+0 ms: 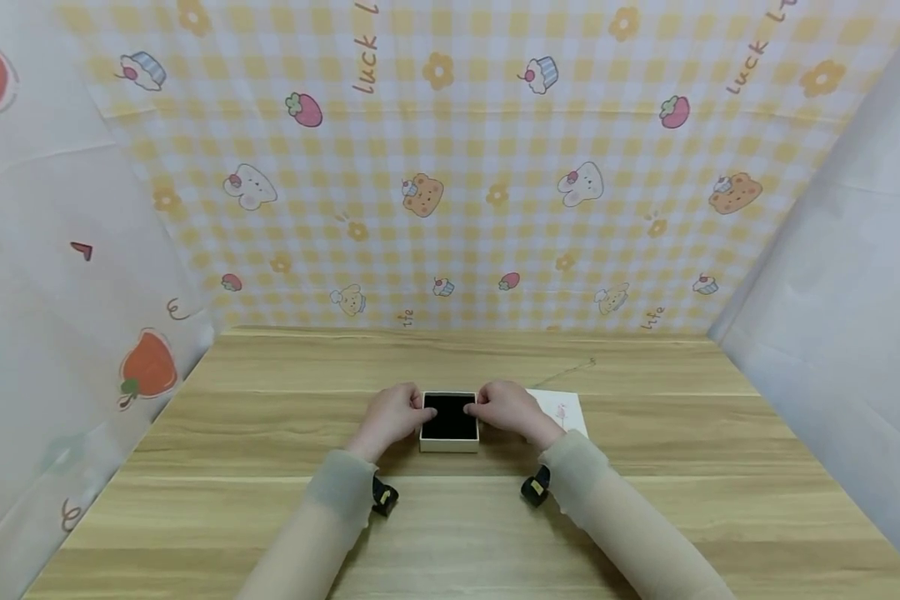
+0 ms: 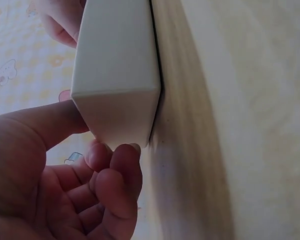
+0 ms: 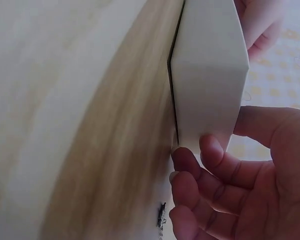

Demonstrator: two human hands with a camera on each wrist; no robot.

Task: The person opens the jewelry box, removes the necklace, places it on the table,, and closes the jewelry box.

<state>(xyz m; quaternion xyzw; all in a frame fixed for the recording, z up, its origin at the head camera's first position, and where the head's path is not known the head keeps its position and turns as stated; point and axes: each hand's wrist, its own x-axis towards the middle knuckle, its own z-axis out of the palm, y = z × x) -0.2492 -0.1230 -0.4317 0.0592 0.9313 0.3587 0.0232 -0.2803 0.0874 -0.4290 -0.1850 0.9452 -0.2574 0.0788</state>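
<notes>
A small cream-white box, with a black pad inside, stands open side up on the table. My left hand grips its left side, the thumb over the rim and touching the pad's edge. On the opposite side my right hand holds it likewise. In the left wrist view, curled fingers meet the lower part of the box's side wall. The right wrist view shows bent fingertips against the other wall.
Partly behind my right wrist lies a white lid-like piece with pink writing. A thin chain stretches out behind it on the wooden table. A checked cloth hangs along the back, with white cloths at both sides.
</notes>
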